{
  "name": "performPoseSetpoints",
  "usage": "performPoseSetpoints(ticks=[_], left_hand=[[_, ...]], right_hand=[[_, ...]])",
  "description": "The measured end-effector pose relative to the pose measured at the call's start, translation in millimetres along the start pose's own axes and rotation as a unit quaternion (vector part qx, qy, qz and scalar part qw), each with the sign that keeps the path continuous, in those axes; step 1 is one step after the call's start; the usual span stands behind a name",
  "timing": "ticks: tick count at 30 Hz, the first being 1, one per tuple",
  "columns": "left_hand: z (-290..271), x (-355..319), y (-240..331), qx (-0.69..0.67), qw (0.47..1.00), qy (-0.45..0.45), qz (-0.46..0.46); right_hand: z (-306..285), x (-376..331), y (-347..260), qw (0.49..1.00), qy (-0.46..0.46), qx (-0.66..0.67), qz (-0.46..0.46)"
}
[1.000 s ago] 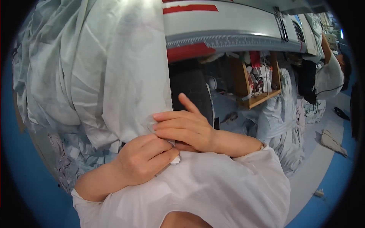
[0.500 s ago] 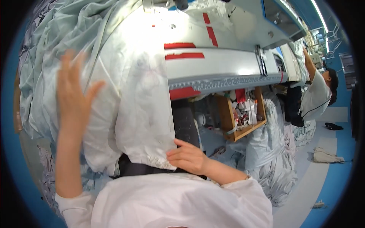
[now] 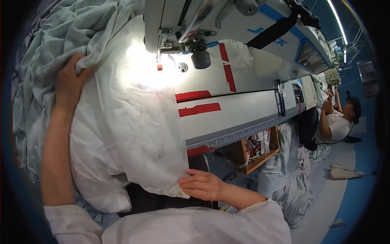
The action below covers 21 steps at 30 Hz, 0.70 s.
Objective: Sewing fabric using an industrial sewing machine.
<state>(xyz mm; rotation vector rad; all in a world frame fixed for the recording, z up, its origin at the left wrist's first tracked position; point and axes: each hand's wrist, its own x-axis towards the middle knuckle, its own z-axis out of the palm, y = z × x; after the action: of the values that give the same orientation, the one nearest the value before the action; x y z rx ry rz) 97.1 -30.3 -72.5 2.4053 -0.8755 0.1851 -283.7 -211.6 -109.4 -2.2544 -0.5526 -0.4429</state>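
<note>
Head view shows us spreading the white fabric panel (image 3: 130,134) toward the sewing machine (image 3: 195,36). Our left hand (image 3: 71,83) clutches its far fold, our right hand (image 3: 201,185) pinches the near hem; next we likely need that edge flat under the needle.

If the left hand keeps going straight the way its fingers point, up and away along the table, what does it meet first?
Probably more cloth. The left hand already grips a fold of the pale green fabric, which is heaped just beyond its fingertips. The sewing machine sits off to the right, though depth is unclear.

Left hand (image 3: 70,83) fingertips buried in pale fabric (image 3: 122,134), needle area (image 3: 159,65) lost in lamp glare
</note>
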Motion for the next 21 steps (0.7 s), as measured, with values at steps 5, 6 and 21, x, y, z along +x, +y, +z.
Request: performPoseSetpoints(ticks=[5,6,21], left_hand=[[4,-34,54,0.122,0.981,0.103,0.113],[11,-44,52,0.098,0.988,0.088,0.082],[23,13,25,0.097,0.993,0.066,0.017]], right_hand=[[-6,5,5,0.999,0.01,-0.035,0.004],[-5,5,8,0.999,0.02,-0.049,0.013],[-6,30,26,0.984,0.098,-0.145,0.037]])
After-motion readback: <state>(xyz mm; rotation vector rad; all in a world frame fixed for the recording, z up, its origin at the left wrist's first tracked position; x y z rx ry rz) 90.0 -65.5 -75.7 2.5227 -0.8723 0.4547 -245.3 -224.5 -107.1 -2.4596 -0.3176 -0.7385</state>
